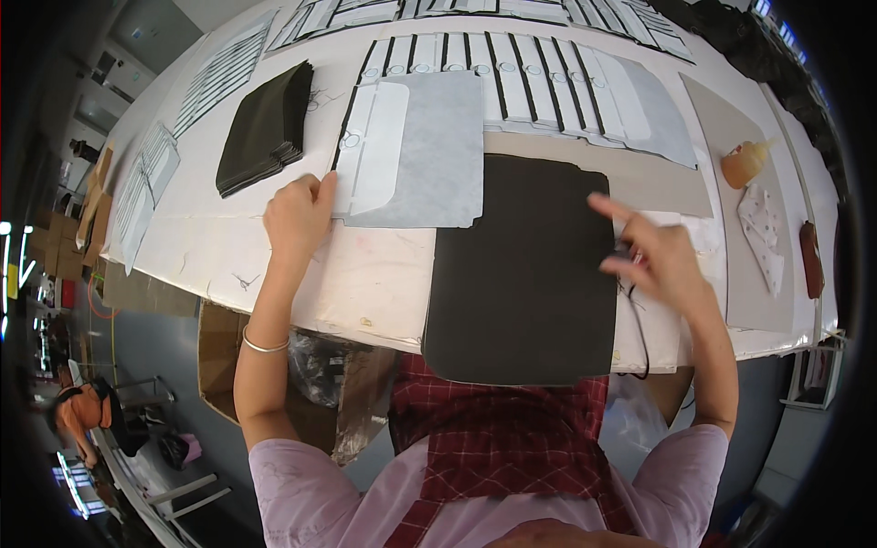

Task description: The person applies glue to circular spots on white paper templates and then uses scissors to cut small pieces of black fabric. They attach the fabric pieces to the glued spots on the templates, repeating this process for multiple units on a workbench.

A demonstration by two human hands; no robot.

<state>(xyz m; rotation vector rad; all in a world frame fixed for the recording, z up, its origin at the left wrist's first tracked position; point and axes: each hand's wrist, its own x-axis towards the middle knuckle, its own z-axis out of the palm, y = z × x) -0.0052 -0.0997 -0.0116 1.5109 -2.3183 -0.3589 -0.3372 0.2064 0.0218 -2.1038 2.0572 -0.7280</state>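
Observation:
My left hand (300, 216) is closed at the left edge of a pale grey panel (443, 151) with a white flap-like strip; its thumb lies along that edge. The panel's lower right corner overlaps a black rounded sheet (525, 274), which juts past the table's front edge. Over the black sheet's right side is my right hand (662, 260), slightly blurred, its index finger stretched out. Something small and dark shows in its curled fingers, too hidden to name.
A stack of black pieces (267, 128) lies at left on the white table (384, 274). Overlapping pale panels with black strips (539, 82) spread behind. To the right are a bottle of amber liquid (745, 164), a dotted cloth (760, 233) and a brown-handled tool (810, 260). Cardboard boxes stand below.

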